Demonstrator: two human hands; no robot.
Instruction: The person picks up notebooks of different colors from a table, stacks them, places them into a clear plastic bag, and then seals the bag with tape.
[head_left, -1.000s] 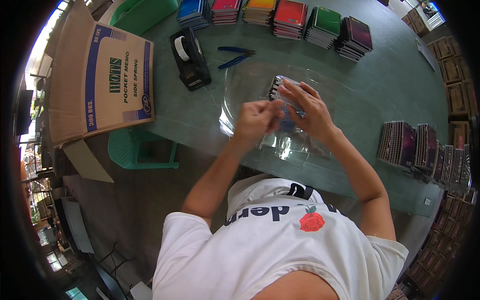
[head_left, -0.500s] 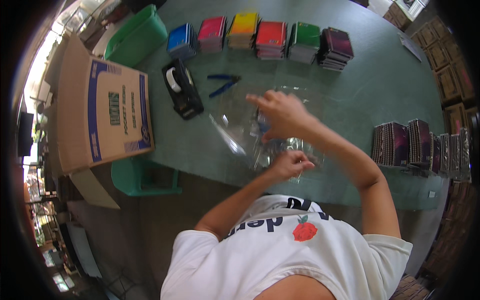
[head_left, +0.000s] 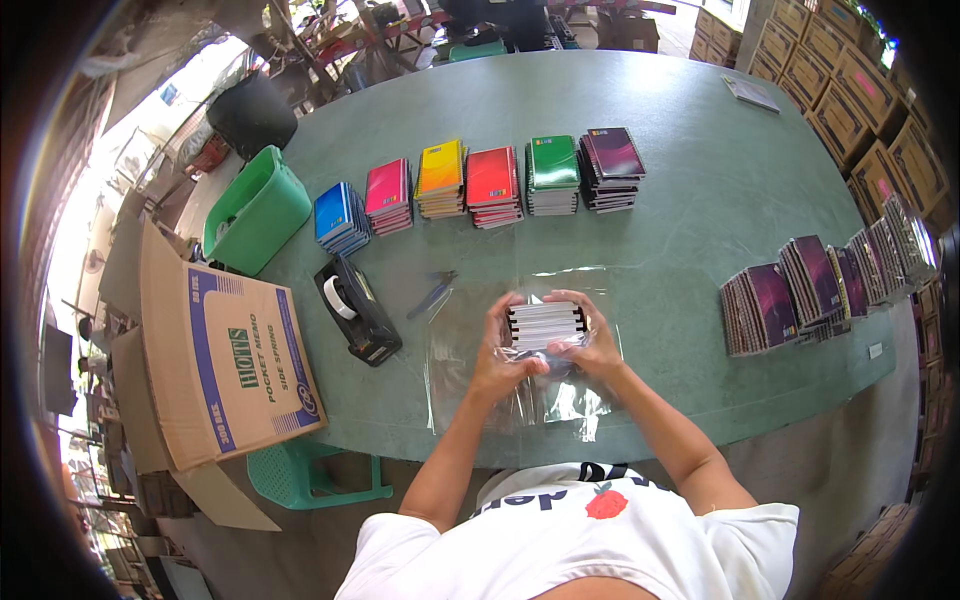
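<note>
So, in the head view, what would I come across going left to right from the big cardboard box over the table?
Cardboard box, black tape dispenser, blue-handled pliers, left hand, held spiral notebook stack, right hand, purple-covered spiral notebook bundles.

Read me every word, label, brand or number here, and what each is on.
I won't repeat printed wording, only where it stands.
Cardboard box: large, legible print.
White shirt: black lettering, upside down, partly hidden.
Coloured notebooks: cover marks too small to read reliably.
Stacked cartons: print too small to read.
</note>
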